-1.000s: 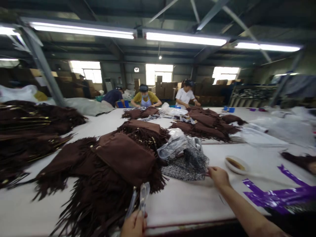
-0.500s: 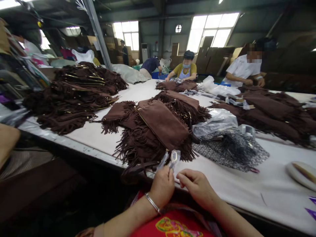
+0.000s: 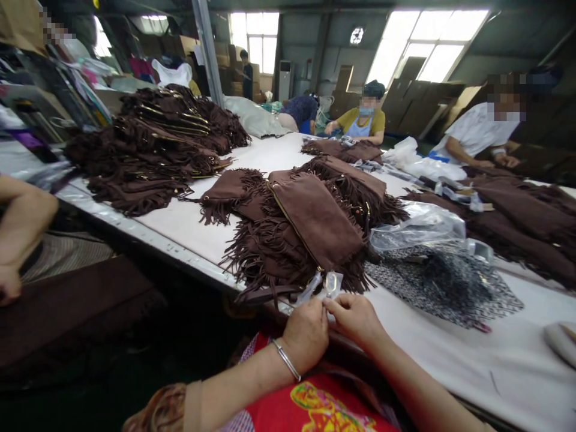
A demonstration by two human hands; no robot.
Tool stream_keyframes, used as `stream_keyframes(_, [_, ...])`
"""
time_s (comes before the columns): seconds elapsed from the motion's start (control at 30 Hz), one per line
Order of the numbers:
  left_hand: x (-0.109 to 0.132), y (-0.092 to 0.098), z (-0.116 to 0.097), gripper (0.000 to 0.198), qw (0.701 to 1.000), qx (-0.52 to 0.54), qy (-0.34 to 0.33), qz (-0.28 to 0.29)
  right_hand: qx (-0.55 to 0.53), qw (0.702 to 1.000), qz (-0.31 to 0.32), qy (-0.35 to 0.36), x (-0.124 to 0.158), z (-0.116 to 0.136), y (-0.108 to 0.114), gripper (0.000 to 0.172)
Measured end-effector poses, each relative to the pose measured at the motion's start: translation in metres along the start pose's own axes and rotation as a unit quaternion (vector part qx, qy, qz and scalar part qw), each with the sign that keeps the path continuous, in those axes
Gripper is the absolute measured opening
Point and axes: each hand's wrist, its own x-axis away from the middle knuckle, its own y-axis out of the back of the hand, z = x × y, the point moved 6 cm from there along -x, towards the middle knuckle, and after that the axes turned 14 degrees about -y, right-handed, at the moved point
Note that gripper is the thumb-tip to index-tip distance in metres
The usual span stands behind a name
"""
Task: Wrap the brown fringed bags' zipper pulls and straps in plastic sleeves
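Observation:
My left hand (image 3: 306, 336), with a silver bangle at its wrist, is closed on a plastic-wrapped metal clasp (image 3: 333, 284) near the table's front edge. A second plastic-wrapped strip (image 3: 309, 289) sticks up beside it from the same fist. My right hand (image 3: 354, 318) is closed in a pinch against my left thumb, just below the wrapped clasp; what its fingertips grip is hidden. Right beyond my hands lies a brown fringed pouch (image 3: 319, 216) with a gold zipper along its edge. It rests on more fringed brown pieces (image 3: 270, 252).
A tall heap of brown fringed pouches (image 3: 157, 144) covers the table's left. To the right lie a black-and-white patterned piece (image 3: 445, 282), clear plastic (image 3: 418, 225) and more brown pieces (image 3: 531, 210). Co-workers stand across the table; another person's arm (image 3: 27, 222) enters at left.
My right hand has moved in to touch my left thumb and the wrapped piece. The view has swung left, and another person's forearm shows more at the left edge.

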Motion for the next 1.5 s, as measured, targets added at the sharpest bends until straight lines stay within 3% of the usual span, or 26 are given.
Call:
stream_keyframes(0.2, [0.002,-0.004,-0.001,0.023,0.997,-0.063,-0.021,0.041,0.030,0.999,-0.030,-0.020,0.004,0.005,-0.001,0.040])
stream_keyframes(0.43, [0.005,-0.006,-0.003,0.023,0.968,-0.224,-0.047,0.104,0.040,0.999,0.002,-0.019,-0.004,0.002,-0.007,0.044])
stream_keyframes(0.53, [0.004,-0.006,-0.006,0.024,0.962,-0.243,-0.068,0.108,0.017,0.999,0.018,-0.026,-0.006,-0.005,-0.005,0.049])
stream_keyframes(0.77, [-0.003,0.003,-0.005,0.021,0.991,-0.116,-0.035,0.052,-0.157,0.972,0.169,-0.043,0.015,-0.008,0.005,0.027])
stream_keyframes(0.93, [-0.004,0.007,-0.005,0.019,1.000,0.004,-0.012,0.002,-0.212,0.962,0.161,-0.061,0.021,-0.008,0.010,0.023])
stream_keyframes(1.13, [-0.007,0.005,0.000,0.022,0.992,0.102,0.076,0.013,-0.294,0.930,0.204,-0.085,0.022,-0.010,0.002,0.020])
stream_keyframes(1.27, [-0.002,-0.007,0.006,0.028,0.949,0.242,0.202,0.027,-0.343,0.908,0.227,-0.082,0.020,-0.009,0.001,0.018])
stream_keyframes(1.37, [0.003,-0.015,0.005,0.027,0.880,0.383,0.282,0.019,-0.387,0.886,0.243,-0.084,0.018,-0.011,-0.004,0.022])
stream_keyframes(1.5, [0.004,-0.019,0.000,0.030,0.772,0.550,0.317,0.008,-0.461,0.845,0.257,-0.082,0.015,-0.016,-0.010,0.029])
